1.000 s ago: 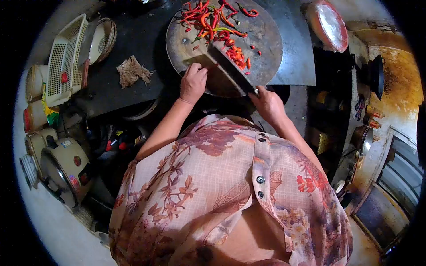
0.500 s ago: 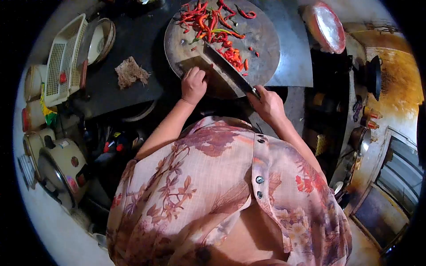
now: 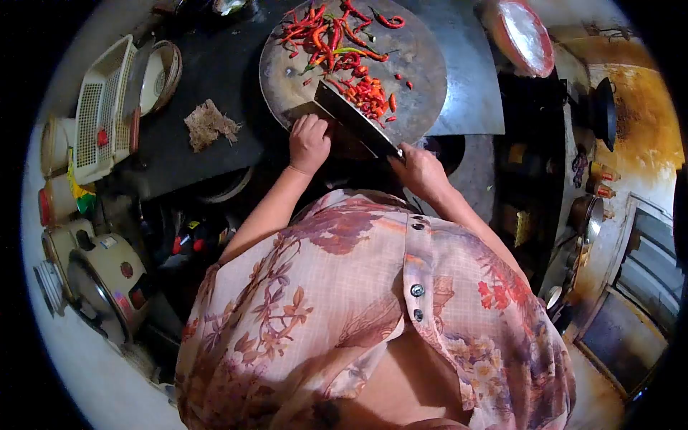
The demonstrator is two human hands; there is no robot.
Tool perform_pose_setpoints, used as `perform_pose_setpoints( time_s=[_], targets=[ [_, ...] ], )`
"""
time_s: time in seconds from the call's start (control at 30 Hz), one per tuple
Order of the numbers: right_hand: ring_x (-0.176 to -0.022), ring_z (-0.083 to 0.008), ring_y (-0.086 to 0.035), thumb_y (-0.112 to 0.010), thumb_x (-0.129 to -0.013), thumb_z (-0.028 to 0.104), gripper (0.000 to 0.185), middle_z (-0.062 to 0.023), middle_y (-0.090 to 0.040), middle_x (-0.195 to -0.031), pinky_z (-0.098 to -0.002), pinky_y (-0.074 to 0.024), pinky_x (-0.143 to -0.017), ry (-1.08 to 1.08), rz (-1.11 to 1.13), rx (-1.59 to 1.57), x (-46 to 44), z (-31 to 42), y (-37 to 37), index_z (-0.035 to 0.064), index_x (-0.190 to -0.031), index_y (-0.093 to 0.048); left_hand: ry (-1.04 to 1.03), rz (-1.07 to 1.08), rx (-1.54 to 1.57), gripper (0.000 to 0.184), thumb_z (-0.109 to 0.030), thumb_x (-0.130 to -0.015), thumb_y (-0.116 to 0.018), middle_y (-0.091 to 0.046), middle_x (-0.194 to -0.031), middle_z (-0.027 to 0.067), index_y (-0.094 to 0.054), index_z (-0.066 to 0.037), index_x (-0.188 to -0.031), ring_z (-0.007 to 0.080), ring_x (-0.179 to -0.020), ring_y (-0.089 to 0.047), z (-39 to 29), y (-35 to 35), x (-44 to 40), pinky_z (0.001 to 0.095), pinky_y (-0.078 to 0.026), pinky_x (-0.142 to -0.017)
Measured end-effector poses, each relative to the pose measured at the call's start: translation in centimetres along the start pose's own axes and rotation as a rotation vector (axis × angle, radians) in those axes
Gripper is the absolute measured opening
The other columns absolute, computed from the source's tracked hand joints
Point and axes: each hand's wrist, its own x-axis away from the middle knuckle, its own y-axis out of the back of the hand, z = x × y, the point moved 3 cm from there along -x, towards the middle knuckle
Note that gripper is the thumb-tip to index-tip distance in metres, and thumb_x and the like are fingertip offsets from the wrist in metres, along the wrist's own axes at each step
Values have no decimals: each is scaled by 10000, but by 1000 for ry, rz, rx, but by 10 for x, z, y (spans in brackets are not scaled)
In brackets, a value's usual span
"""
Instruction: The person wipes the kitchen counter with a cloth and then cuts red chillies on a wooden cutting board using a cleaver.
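My right hand [image 3: 423, 170] is wrapped round the handle of a cleaver [image 3: 352, 120]. Its wide blade slants to the upper left across the near part of a round wooden chopping board [image 3: 419, 79]. Just beyond the blade lie chopped red chilies [image 3: 370, 95]. Whole red chilies [image 3: 319, 34], with a few greenish ones, are heaped farther back on the board. My left hand [image 3: 309, 143] is closed at the board's near left edge, left of the blade. Its curled fingertips are hidden, so what they hold, if anything, cannot be seen.
A ragged brown scrap [image 3: 210, 125] lies on the dark counter [image 3: 229, 54] left of the board. A cream plastic basket [image 3: 102, 107] and a bowl [image 3: 159, 79] stand farther left. A red-rimmed basin [image 3: 527, 39] is at the back right. A rice cooker [image 3: 107, 269] sits lower left.
The cleaver and my right hand have shifted slightly left and toward me, away from the chopped chilies, which are more exposed. My left hand stays at the board's edge. The view has shifted slightly.
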Motion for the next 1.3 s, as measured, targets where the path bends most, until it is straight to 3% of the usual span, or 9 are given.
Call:
perform_pose_setpoints(
  time_s=[0.33, 0.47, 0.57, 0.63, 0.7, 0.8, 1.03, 1.2, 1.3],
  targets=[
    [-767, -406, -605, -583, -848, 317, 325, -232, -624, -781, -487, -475, -644, 9, -26, -119, 5, -17, 2, 17, -972, -574, 27, -14, 116, 68, -36, -724, -632, -587, -828, 111, -602, -60, -781, 278, -793, -579, -10, 11, 1, 370, -478, -714],
    [-726, -368, -616, -617, -832, 341, 348, -194, -634, -774, -446, -469, -612, -223, -57, -184, 21, -30, 25, 39, -1003, -595, 241, 120, 351, 56, -60, -741, -649, -623, -784, 93, -626, -44, -789, 253, -743, -615, -15, 13, 1, 327, -494, -660],
    [-554, -102, -454, -637, -840, 231, 272, -91, -539, -602, -273, -405, -525, -274, -352, -456, 48, -53, 47, 35, -1027, -610, 386, 405, 556, 100, -56, -724, -656, -636, -794, 89, -640, -34, -821, 235, -755, -624, -35, -11, -9, 310, -491, -666],
    [-593, -48, -420, -609, -862, 144, 169, 25, -514, -627, -228, -379, -518, -401, -482, -638, 66, -70, 62, 10, -964, -611, 179, 468, 687, 227, -71, -713, -661, -652, -894, 109, -647, -39, -937, 235, -808, -636, -69, -37, -24, 309, -501, -710],
    [-511, -34, -395, -610, -876, 168, 152, 43, -476, -597, -216, -328, -451, -418, -607, -809, 81, -88, 72, 18, -887, -591, 118, 596, 1014, 354, -89, -723, -680, -635, -1055, 140, -615, -33, -1067, 229, -927, -631, -118, -45, -41, 321, -496, -809],
    [-435, -46, -398, -600, -890, 191, 174, 38, -452, -547, -216, -313, -402, -481, -671, -848, 96, -90, 83, 56, -801, -539, -86, 501, 830, 402, -108, -736, -626, -606, -1110, 166, -579, -41, -1130, 289, -1013, -598, -136, -49, -77, 340, -463, -898],
    [-411, -62, -415, -592, -898, 208, 199, 21, -459, -532, -227, -323, -371, -563, -628, -929, 116, -102, 40, 68, -777, -517, -122, 58, 76, 196, -56, -766, -582, -625, -954, 142, -634, -32, -954, 320, -928, -581, 9, -65, -159, 411, -461, -838],
    [-447, -57, -429, -613, -879, 205, 172, 29, -483, -547, -230, -335, -401, -623, -509, -877, 119, -89, 22, 34, -872, -591, -59, 331, -229, 187, -45, -754, -569, -604, -938, 138, -632, -52, -930, 329, -938, -562, 42, -76, -167, 413, -473, -810],
    [-472, -62, -447, -627, -864, 201, 185, 13, -499, -547, -245, -361, -437, -578, -460, -736, 112, -85, 21, 21, -900, -607, -45, 257, -114, 170, -50, -747, -586, -602, -952, 143, -625, -49, -912, 334, -922, -562, 58, -64, -155, 421, -469, -814]
  ],
)
